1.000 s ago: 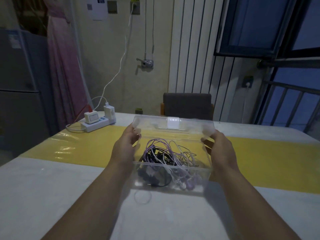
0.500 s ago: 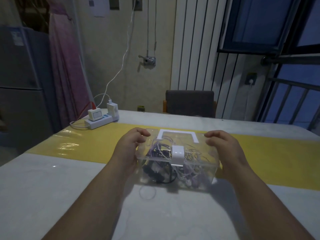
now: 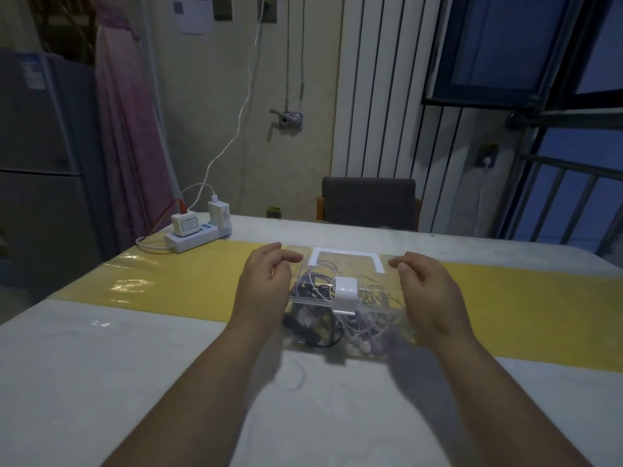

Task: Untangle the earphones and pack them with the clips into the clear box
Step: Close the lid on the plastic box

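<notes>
I see the clear box [image 3: 308, 300] sitting crosswise in front of me on the table [image 3: 101, 382], half on the yellow runner [image 3: 188, 281], with its lid [image 3: 382, 281] down and the white latch [image 3: 345, 294] folded over the front rim. The earphones [image 3: 365, 326] are inside, a loose heap of purple and white cords against the front wall. There are darker pieces among them that may be the clips, though I cannot tell them apart through the plastic. My left hand [image 3: 264, 288] flanks the left end of the box and my right hand [image 3: 429, 291] flanks the right end, a symmetric stance that I judge is meant to steady the box and bear evenly on both lid corners, so the lid seats flat rather than rocking. The fingers [image 3: 286, 257] of both hands are loosely curled above the lid's back corners, not wrapped round anything. I cannot tell whether their tips are pressing on the plastic or hovering just off it. The white handle [image 3: 347, 259] lies flat on the lid between my hands, out of the way. I judge the packing to be done, with only the latch left to confirm. A cord caught under the rim would keep it from snapping shut. A power strip [image 3: 195, 235] sits well apart at the far left corner.
</notes>
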